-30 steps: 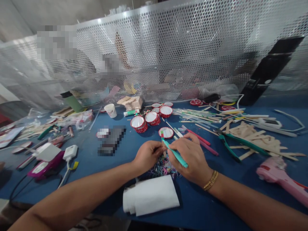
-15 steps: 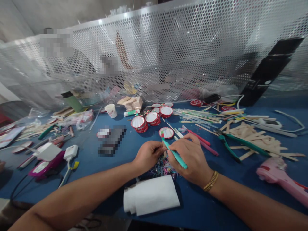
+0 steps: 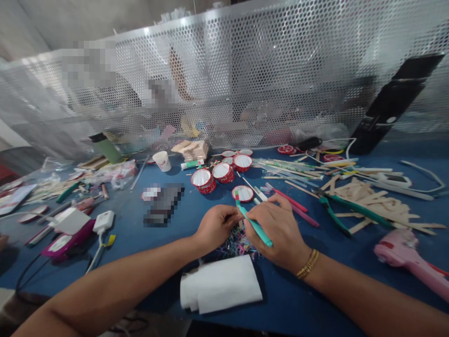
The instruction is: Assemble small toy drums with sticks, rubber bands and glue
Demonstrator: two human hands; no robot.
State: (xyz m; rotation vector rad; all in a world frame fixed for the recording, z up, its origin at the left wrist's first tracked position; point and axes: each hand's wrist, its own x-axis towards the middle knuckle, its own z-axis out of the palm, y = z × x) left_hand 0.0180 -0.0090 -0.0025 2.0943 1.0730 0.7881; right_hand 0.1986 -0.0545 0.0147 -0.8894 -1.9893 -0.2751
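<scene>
Beyond the white roll [image 3: 222, 285], over coloured shreds [image 3: 239, 245], the left grip [image 3: 216, 229] pinches a banded stick [image 3: 237, 197] upright, presumably steadying it; the right grip [image 3: 275, 229] clasps a turquoise pen-like tool [image 3: 260, 232] slantwise, apparently for control, its tip beside the stick.

A blue surface [image 3: 128, 217] runs to a silvery perforated screen [image 3: 298, 56] on the far side, its top edge glinting; beyond, far left, stands a grey wall [image 3: 30, 23]
</scene>
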